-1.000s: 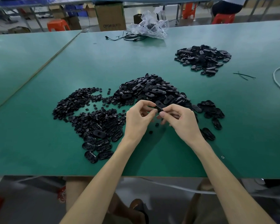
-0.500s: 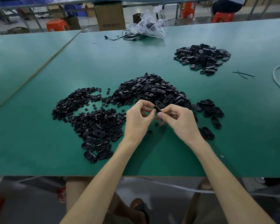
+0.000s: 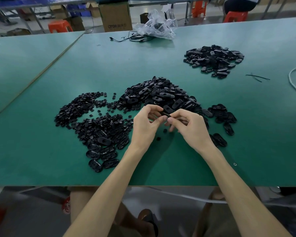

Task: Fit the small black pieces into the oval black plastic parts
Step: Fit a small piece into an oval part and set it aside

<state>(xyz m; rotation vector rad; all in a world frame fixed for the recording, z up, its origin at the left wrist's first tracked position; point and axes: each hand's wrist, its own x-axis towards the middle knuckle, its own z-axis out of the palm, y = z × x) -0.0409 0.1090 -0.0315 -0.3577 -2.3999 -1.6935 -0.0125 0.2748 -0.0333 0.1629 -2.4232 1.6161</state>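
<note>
Both hands meet above the green table [image 3: 178, 166], just in front of a big heap of oval black parts [image 3: 157, 94]. My left hand [image 3: 146, 124] and my right hand [image 3: 190, 128] pinch one oval black part [image 3: 165, 114] between their fingertips, seen edge-on. Whether a small piece sits in it is hidden by the fingers. A spread of small black pieces [image 3: 85, 113] lies to the left. Two loose small pieces [image 3: 158, 138] rest on the table under the hands.
Several oval parts [image 3: 101, 151] lie in a row at front left, more [image 3: 220, 117] at the right. A second heap of oval parts [image 3: 214, 59] sits at far right. A clear plastic bag [image 3: 158, 25] and black cables are at the back, a white cord [image 3: 294, 82] at the right edge.
The hands have stayed together on the oval part, with only slight shifts of the fingers. The heaps have not moved.
</note>
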